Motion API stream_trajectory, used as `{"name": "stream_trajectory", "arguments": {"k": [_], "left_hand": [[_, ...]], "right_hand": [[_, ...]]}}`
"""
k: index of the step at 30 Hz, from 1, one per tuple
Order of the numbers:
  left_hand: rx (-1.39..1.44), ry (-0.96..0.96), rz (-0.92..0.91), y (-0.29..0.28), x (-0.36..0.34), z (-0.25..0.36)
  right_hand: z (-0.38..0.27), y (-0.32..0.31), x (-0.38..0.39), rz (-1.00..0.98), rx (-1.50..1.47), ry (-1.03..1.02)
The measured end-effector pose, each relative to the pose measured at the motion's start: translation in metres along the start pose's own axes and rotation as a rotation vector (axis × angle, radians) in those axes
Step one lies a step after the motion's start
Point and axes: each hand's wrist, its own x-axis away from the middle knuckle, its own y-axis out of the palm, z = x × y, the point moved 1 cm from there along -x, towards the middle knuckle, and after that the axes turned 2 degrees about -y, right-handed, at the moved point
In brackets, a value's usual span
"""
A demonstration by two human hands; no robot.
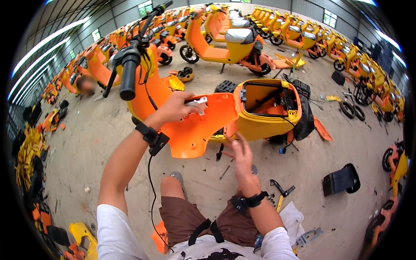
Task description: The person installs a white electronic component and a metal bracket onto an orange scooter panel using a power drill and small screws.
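Observation:
My left hand (174, 107) is closed on the upper left edge of an orange plastic body panel (190, 136). A small whitish-grey piece (200, 104) shows by its fingers; whether it is fixed to the panel or held, I cannot make out. The panel is tilted beside the partly stripped yellow and orange scooter (260, 125), its right end against the body. An open black-rimmed compartment (272, 99) tops the scooter's rear. Just below the scooter's lower side, my right hand (241, 154) has its fingers apart, with nothing seen in them.
The scooter's black handlebar grip (128, 78) juts up at the left. On the floor lie a black bin (341, 179), a black tool (281, 188) and a screwdriver-like rod (224, 172). Rows of scooters (225, 47) stand behind. A black cable (150, 182) hangs from my left wrist.

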Motion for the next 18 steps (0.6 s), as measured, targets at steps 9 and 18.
{"name": "stream_trajectory", "arguments": {"k": [9, 18], "left_hand": [[0.040, 0.067, 0.047, 0.002, -0.013, 0.021], [-0.032, 0.172, 0.021, -0.010, -0.006, 0.033]], "right_hand": [[-0.010, 0.077, 0.002, -0.254, 0.028, -0.235], [-0.012, 0.082, 0.011, -0.167, 0.141, -0.321]]}}
